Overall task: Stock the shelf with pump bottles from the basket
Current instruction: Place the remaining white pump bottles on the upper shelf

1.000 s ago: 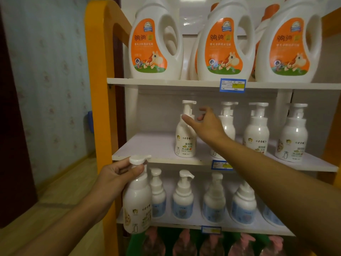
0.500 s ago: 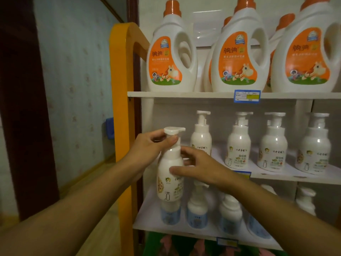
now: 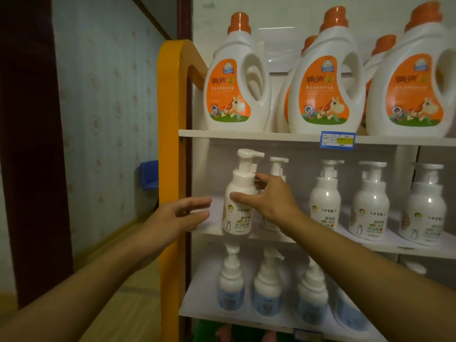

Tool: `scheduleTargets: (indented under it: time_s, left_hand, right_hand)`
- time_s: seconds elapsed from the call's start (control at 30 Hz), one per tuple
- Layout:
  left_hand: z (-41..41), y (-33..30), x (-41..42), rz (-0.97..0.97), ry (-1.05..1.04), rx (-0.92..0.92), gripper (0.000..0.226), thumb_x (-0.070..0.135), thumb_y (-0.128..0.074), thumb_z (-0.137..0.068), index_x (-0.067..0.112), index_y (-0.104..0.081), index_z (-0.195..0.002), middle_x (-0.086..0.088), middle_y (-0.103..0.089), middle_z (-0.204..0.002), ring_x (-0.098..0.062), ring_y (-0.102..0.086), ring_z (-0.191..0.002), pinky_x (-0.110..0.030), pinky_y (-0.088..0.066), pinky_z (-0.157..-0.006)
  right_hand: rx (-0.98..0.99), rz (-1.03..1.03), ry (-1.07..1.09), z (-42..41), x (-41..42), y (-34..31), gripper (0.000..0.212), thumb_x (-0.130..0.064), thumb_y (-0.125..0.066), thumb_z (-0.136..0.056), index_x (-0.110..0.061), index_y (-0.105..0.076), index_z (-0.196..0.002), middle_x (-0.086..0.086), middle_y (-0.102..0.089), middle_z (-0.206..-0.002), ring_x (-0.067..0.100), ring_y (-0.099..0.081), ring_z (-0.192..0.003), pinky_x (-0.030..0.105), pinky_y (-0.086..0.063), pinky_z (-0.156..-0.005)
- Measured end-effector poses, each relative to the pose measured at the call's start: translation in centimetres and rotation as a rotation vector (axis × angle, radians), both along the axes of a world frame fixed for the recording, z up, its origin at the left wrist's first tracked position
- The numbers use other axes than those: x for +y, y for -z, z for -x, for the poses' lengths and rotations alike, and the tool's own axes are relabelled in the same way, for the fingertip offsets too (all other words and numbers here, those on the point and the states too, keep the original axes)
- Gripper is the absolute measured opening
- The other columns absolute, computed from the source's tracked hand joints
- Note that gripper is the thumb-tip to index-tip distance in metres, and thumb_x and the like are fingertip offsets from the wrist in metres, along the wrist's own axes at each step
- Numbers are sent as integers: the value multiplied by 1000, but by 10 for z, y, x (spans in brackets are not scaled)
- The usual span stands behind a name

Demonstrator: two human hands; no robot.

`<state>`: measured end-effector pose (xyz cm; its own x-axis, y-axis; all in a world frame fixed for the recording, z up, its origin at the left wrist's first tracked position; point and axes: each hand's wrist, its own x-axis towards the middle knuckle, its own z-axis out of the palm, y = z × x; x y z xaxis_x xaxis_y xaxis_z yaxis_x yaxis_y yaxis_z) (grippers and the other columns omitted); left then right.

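A white pump bottle with an orange-and-green label stands at the left front of the middle shelf. My right hand grips it, thumb across its front and fingers behind its neck. My left hand hovers just left of the bottle, fingers straight, touching nothing. Several matching pump bottles stand in a row to the right, and one is partly hidden behind my right hand. The basket is out of view.
Large white detergent jugs with orange caps fill the top shelf. Blue-labelled pump bottles line the lower shelf. An orange frame bounds the unit's left side, beside a wallpapered wall and a blue object.
The bottle went up from in front of the lower shelf onto the middle shelf. My left hand let go of its pump head and drew back left; my right hand took hold of it.
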<state>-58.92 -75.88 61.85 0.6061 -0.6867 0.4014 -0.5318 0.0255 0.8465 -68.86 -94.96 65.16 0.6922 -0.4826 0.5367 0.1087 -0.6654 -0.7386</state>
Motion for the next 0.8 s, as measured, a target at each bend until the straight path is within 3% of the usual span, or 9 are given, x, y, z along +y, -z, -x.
scheduleTargets:
  time_s: [0.07,0.23,0.43,0.6,0.8]
  left_hand:
    - [-1,9,5,-22,-7,-9,32,31,-58,-88,39,-59,-119,27,-56,-118,5,-51,-110,-16,-45,-85]
    - [-5,27,17,-93,-25,1,25,30,-57,-90,41,-64,-110,30,-58,-112,11,-52,-99,0,-42,-59]
    - [-14,47,28,-103,-18,125,20,30,-60,-87,41,-70,-101,19,-67,-108,-2,-63,-101,-13,-51,-70]
    - [-18,59,31,-122,-15,182,21,28,-57,-89,36,-69,-103,14,-70,-105,5,-65,-93,-15,-50,-73]
    - [-16,65,33,-125,-19,244,21,23,-57,-89,33,-71,-101,11,-72,-101,-4,-66,-98,-22,-50,-81]
  right_hand:
    - [12,1,38,-12,-2,0,53,-33,-82,-67,-21,-61,-115,-8,-63,-103,5,-59,-85,21,-49,-73]
    - [60,-34,124,-44,-7,3,48,-36,-81,-68,-21,-62,-111,2,-69,-111,15,-64,-89,35,-55,-82]
    - [78,-34,171,-71,-10,8,45,-39,-79,-70,-19,-61,-107,1,-68,-105,15,-62,-81,34,-54,-78]
    - [135,39,263,-84,-10,10,62,-55,-77,-63,-20,-57,-109,2,-68,-104,21,-66,-88,43,-56,-80]
    - [169,97,294,-83,-6,10,62,-52,-76,-68,-16,-54,-114,6,-66,-109,25,-64,-96,45,-53,-84]
